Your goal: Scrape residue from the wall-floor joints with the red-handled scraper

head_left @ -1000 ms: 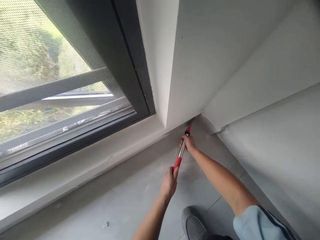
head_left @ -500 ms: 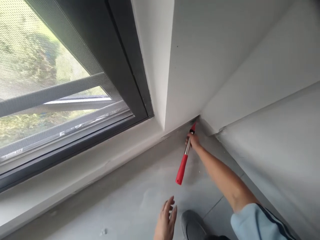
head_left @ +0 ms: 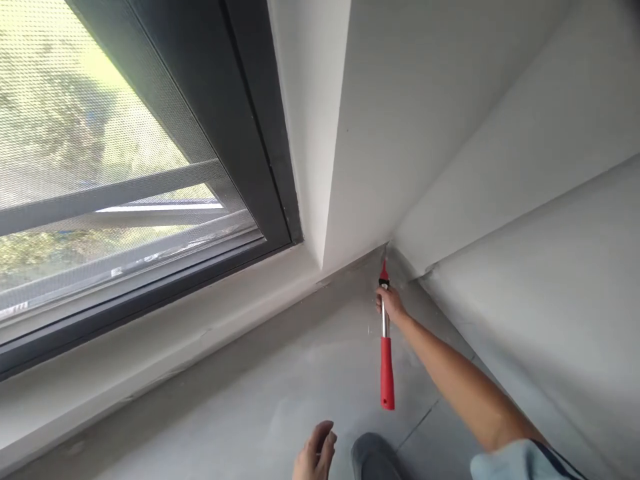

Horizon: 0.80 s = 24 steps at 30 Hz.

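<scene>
My right hand (head_left: 391,303) grips the metal shaft of a long tool with a red handle (head_left: 387,373). The tool's red head end (head_left: 384,272) points into the floor corner (head_left: 387,248) where two white walls meet. The handle hangs free, pointing back toward me. At the bottom edge my left hand (head_left: 314,458) hovers over the grey floor, fingers loosely curled, holding nothing. It is well apart from the tool's handle.
A dark-framed window (head_left: 250,147) with a mesh screen fills the left, above a white sill ledge (head_left: 165,340). A white wall with a lower step (head_left: 540,280) runs along the right. My grey shoe (head_left: 373,457) rests on the grey floor (head_left: 280,387).
My left hand let go of the red handle and dropped back toward me. The tool swung so its handle now points straight back, with the head staying in the corner.
</scene>
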### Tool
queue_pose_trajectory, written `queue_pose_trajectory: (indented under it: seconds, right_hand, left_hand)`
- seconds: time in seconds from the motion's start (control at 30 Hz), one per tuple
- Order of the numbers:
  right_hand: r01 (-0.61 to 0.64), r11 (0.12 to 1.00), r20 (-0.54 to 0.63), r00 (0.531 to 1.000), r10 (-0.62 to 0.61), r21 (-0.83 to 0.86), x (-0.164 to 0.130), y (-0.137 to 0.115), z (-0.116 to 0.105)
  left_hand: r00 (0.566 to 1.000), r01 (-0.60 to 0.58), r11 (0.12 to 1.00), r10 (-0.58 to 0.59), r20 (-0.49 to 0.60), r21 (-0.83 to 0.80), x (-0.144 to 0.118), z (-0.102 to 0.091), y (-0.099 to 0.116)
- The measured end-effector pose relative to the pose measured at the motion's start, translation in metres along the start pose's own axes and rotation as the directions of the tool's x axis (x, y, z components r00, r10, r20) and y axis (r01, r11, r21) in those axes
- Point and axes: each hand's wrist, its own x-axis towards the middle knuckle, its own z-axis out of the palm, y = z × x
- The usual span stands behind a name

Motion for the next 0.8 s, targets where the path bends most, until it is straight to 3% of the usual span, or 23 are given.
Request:
queue_pose_trajectory:
  seconds: [0.13, 0.23, 0.43, 0.57, 0.67, 0.8]
  right_hand:
    - [-0.011, 1.0, -0.104, 0.994, 0.012, 0.014, -0.017, 0.018, -0.037]
    - [-0.026, 0.997, -0.161, 0.986, 0.037, 0.068, -0.022, 0.031, -0.052]
    - [0.019, 0.989, -0.195, 0.981, 0.01, 0.147, -0.019, 0.039, -0.047]
    - [0.004, 0.988, -0.187, 0.982, 0.026, 0.155, -0.018, 0.041, -0.047]
    - [-0.011, 0.995, -0.179, 0.983, 0.028, 0.097, -0.008, 0.029, -0.04]
    - [-0.029, 1.0, -0.166, 0.986, 0.027, -0.01, 0.018, 0.003, -0.011]
  left_hand:
    - [0.999, -0.011, 0.997, 0.015, 0.049, -0.073, -0.001, 0.009, 0.009]
    - [0.988, -0.1, 0.984, 0.115, 0.101, -0.146, 0.001, 0.03, 0.02]
    - [0.933, -0.252, 0.929, 0.307, 0.187, -0.27, 0.022, 0.087, 0.049]
    - [0.931, -0.309, 0.944, 0.325, 0.168, -0.117, 0.04, 0.111, 0.059]
    - [0.932, -0.332, 0.943, 0.323, 0.166, 0.034, 0.052, 0.114, 0.074]
    - [0.939, -0.324, 0.944, 0.314, 0.137, 0.061, 0.069, 0.094, 0.107]
